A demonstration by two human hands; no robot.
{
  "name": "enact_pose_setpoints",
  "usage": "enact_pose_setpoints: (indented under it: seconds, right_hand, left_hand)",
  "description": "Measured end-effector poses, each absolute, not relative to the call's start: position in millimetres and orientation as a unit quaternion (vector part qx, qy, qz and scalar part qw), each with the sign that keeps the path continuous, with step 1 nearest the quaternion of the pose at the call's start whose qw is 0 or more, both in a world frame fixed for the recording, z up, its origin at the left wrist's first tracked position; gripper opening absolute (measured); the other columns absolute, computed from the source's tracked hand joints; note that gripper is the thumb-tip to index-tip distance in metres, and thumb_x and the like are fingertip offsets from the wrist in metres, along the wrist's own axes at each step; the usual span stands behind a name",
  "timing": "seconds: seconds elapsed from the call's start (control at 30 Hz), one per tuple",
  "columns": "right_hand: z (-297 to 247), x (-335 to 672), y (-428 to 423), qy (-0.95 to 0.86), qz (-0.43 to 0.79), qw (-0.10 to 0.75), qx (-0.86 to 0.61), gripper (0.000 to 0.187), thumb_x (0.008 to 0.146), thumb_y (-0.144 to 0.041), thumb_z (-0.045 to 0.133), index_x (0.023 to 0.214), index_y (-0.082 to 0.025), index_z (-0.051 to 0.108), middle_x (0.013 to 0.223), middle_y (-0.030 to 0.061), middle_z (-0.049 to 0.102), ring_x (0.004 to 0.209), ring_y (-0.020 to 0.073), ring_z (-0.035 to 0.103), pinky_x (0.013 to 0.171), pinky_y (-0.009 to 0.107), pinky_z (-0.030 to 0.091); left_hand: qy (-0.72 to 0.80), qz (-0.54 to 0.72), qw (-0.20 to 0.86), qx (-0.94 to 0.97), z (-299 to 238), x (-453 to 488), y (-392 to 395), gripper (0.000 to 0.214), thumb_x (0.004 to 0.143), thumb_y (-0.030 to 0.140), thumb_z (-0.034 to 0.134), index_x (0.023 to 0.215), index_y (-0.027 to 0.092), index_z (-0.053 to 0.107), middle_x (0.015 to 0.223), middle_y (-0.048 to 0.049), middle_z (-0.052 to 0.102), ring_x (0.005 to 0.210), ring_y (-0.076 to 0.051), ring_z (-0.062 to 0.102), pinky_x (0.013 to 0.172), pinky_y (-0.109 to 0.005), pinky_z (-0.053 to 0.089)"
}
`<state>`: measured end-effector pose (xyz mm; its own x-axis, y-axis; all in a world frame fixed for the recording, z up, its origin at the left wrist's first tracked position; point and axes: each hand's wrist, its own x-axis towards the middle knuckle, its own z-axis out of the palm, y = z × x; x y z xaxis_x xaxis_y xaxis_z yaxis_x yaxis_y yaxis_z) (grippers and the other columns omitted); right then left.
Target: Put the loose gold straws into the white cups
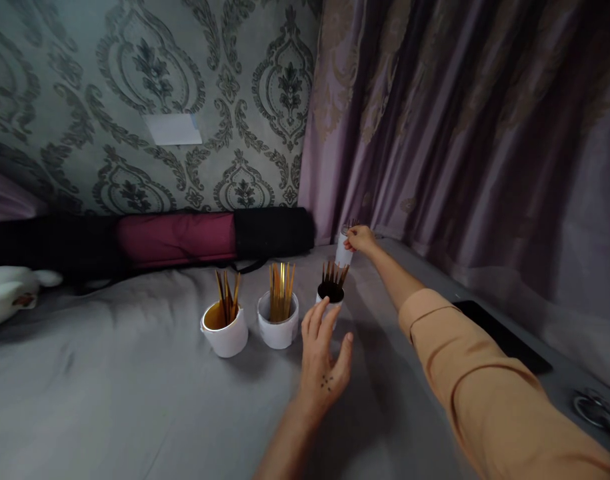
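Three white cups with sticks stand in a row on a grey sheet: a left cup (225, 331) with an orange inside, a middle cup (278, 322) of yellow sticks, and a right cup (329, 298) with a dark inside and brown sticks. My left hand (325, 353) hovers open beside the right cup, fingers spread, fingertips close to its rim. My right hand (361, 239) reaches farther back and is closed on the top of a fourth white cup (343, 252) holding a few sticks.
A long black and maroon roll (175, 238) lies along the patterned wall. A purple curtain (459, 133) hangs at the right. A dark flat object (505, 337) and a metal ring (592, 407) lie at the right edge. A white object (7, 293) lies at the far left.
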<state>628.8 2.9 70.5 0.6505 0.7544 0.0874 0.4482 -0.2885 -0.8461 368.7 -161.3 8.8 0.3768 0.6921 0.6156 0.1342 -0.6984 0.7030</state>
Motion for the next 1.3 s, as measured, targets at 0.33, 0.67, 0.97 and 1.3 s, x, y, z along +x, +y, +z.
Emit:
enact_pose_setpoints:
  seconds: [0.33,0.67,0.97,1.3]
  right_hand:
    - [70,630,-1,-0.378,0.191,0.464,-0.778,0.026,0.088,-0.024,0.047,0.109,-0.01,0.055,0.071,0.007,0.067,0.039,0.005,0.054,0.038,0.014,0.041]
    - [71,628,-8,-0.396,0.193,0.468,-0.766,0.035,0.088,-0.02,0.045,0.122,-0.013,0.048,0.08,0.008,0.067,0.039,0.0043,0.052,0.037,0.014,0.039]
    - [77,611,-30,-0.428,0.19,0.491,-0.734,0.038,0.088,-0.013,0.037,0.125,-0.014,0.043,0.086,0.0082,0.065,0.043,0.0045,0.054,0.037,0.013,0.038]
    - [91,589,-101,-0.39,0.199,0.576,-0.69,0.029,0.086,-0.015,0.042,0.114,-0.012,0.049,0.078,0.0063,0.064,0.046,0.0058,0.054,0.039,0.015,0.039]
  left_hand:
    - [0.27,0.503,0.3,0.764,11,368,-160,0.044,0.083,0.02,0.048,0.126,0.025,0.044,0.136,-0.0093,0.038,0.127,-0.024,0.03,0.102,-0.045,0.027]
    - [0.265,0.501,0.314,0.762,11,368,-160,0.046,0.082,0.018,0.048,0.127,0.025,0.042,0.137,-0.0089,0.036,0.127,-0.023,0.031,0.103,-0.043,0.027]
    - [0.272,0.51,0.296,0.76,10,367,-159,0.046,0.082,0.017,0.047,0.127,0.025,0.042,0.137,-0.0098,0.036,0.127,-0.023,0.03,0.103,-0.044,0.027]
    - [0.28,0.504,0.207,0.791,4,364,-157,0.043,0.082,0.014,0.045,0.124,0.021,0.042,0.133,-0.0111,0.04,0.124,-0.022,0.035,0.101,-0.042,0.033]
